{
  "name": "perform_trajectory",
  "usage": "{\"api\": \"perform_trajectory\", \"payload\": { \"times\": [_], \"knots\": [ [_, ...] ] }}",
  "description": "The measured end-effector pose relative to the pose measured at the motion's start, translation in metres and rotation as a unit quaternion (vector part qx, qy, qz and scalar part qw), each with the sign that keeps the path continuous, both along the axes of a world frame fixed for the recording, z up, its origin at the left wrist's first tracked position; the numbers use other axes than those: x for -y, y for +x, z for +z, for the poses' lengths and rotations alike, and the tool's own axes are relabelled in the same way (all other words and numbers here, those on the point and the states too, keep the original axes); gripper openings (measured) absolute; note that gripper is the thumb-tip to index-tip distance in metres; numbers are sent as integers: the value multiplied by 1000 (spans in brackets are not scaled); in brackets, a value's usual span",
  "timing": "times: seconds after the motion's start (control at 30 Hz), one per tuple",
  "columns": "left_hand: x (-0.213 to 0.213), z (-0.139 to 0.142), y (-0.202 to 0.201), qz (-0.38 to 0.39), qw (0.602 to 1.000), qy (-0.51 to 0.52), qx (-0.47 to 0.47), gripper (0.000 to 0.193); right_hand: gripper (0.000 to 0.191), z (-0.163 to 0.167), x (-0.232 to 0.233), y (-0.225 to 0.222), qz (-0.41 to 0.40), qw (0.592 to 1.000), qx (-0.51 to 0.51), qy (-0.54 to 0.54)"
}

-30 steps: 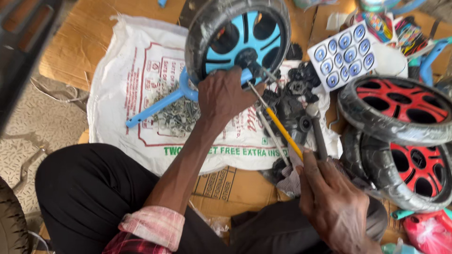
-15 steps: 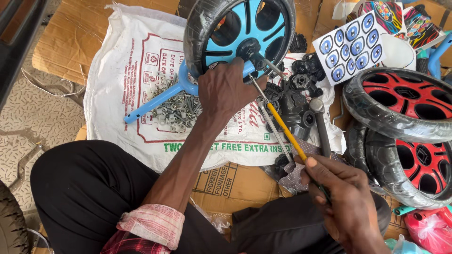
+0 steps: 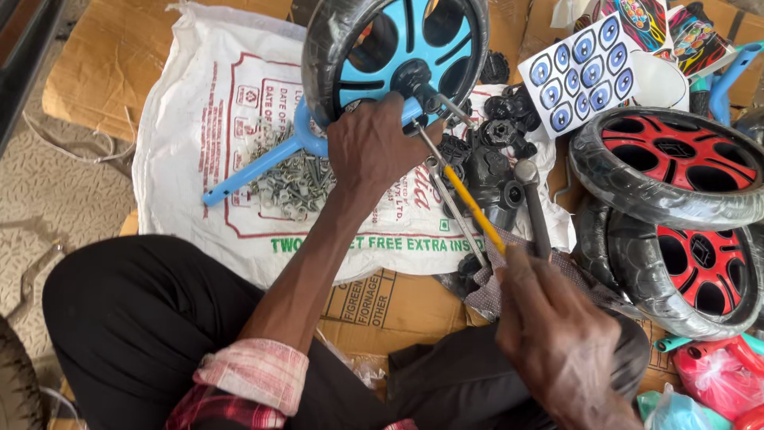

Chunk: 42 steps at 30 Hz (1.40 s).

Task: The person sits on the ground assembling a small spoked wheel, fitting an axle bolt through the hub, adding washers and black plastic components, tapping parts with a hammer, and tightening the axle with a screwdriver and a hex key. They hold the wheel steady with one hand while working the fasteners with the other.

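Note:
My left hand (image 3: 374, 147) grips a light blue fork frame (image 3: 255, 167) where it meets the hub of a blue wheel with a black tyre (image 3: 398, 48). My right hand (image 3: 557, 334) holds a screwdriver with a yellow shaft (image 3: 469, 203); its tip reaches up to the wheel's axle just right of my left hand. A long metal rod (image 3: 458, 215) lies beside the screwdriver. A hammer (image 3: 533, 203) rests just right of it, its handle under my right hand.
A white printed sack (image 3: 207, 103) lies on cardboard and carries a pile of screws and nuts (image 3: 290, 179) and black plastic parts (image 3: 493, 139). Two red-and-black wheels (image 3: 676, 167) are stacked at right. A sticker sheet (image 3: 581, 72) lies above them.
The view has shifted a little; the wheel and my left hand sit slightly lower and further right in the picture. My right hand has kept the screwdriver at the axle.

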State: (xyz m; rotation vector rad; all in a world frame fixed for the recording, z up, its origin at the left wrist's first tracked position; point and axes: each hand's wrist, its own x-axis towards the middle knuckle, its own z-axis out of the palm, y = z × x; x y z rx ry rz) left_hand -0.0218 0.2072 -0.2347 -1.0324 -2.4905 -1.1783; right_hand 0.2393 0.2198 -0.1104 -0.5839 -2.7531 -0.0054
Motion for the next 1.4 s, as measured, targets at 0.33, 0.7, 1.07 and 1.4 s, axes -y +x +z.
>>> {"api": "perform_trajectory", "payload": {
  "times": [0.33,0.7,1.07,1.4],
  "knots": [
    [0,-3,0,11,1000,7,4,54,22,-5,-19,0,-277,794,-85,-534],
    [7,-6,7,-6,1000,-6,-23,57,31,13,-28,16,-213,795,-52,-565],
    [-1,-9,3,11,1000,10,7,54,25,10,1,-6,-7,995,-23,-100],
    [3,-5,6,10,1000,5,-1,57,24,5,-45,2,-316,546,-152,-761]
  ]
}}
